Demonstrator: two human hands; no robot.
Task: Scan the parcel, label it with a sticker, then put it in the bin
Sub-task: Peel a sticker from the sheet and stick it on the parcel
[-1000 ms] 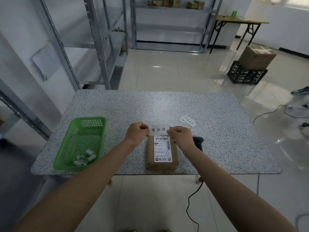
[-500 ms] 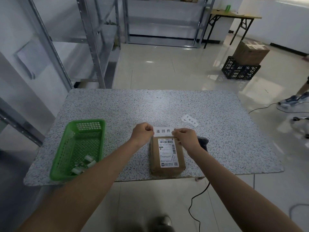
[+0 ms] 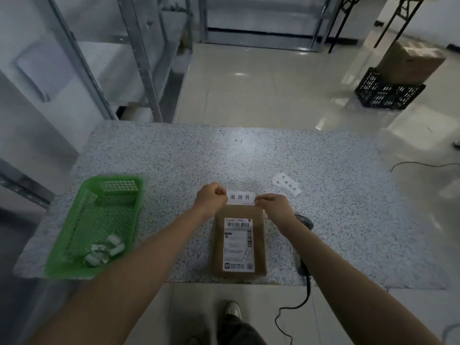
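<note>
A flat brown parcel [image 3: 258, 245] with a white shipping label lies at the near edge of the speckled table [image 3: 224, 158]. Both hands hold a white sticker [image 3: 241, 196] with three black characters just beyond the parcel's far end. My left hand [image 3: 210, 197] pinches its left end and my right hand [image 3: 272, 206] pinches its right end. A green plastic bin [image 3: 82, 220] sits on the table to the left, with several small white scraps inside. A black barcode scanner [image 3: 305, 221] lies right of the parcel, partly hidden by my right forearm.
A strip of spare stickers [image 3: 286, 183] lies on the table beyond my right hand. The scanner's cable [image 3: 293, 307] hangs to the floor. Metal shelving [image 3: 139, 58] stands at the back left. A cardboard box on a black crate [image 3: 388, 90] sits on the floor, far right.
The camera has tilted downward, so my shoe and trouser leg now show. The sticker and both hands stay at the parcel's far end, hardly moved.
</note>
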